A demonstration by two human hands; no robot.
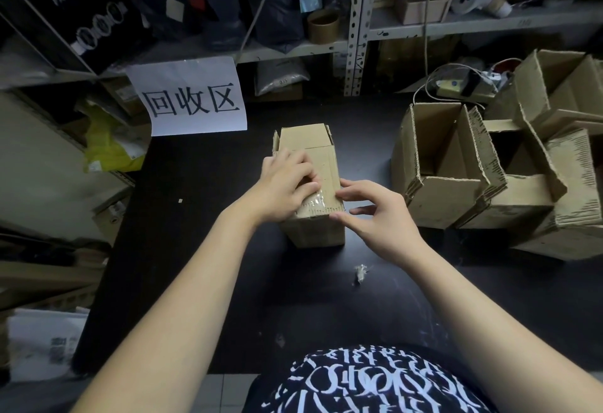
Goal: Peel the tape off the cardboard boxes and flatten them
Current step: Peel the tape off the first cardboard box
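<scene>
— While that worktop (202, 249) has room to spare, why work the box (313, 151) dead centre?

— I'd guess it's for reach. The opened boxes (456, 168) are crowded along the right side, well apart from it, so both arms come at it straight. It stands upright near the middle, with the far flaps already loose.

— And the left hand (287, 184) on top?

— It looks like an anchor. The hand lies over the lid with its fingers bent and bearing down, probably so the box won't skid when the strip is pulled. It isn't wrapped round anything that I can see.

— The right hand (381, 216)?

— It's at the near right corner with thumb and forefinger parted. Their tips touch the cardboard edge and pinch nothing yet. The two hands are close together but don't touch.

— Hunting for an end, then?

— Likely so. The tape (321, 202) is clear and shiny, and it runs across the lid between the two sets of fingertips. A loose edge at that corner is the natural place to start.

— What's that bit nearer us?

— It's a scrap (360, 273), crumpled and clear like the tape, lying alone on the dark surface.
</scene>
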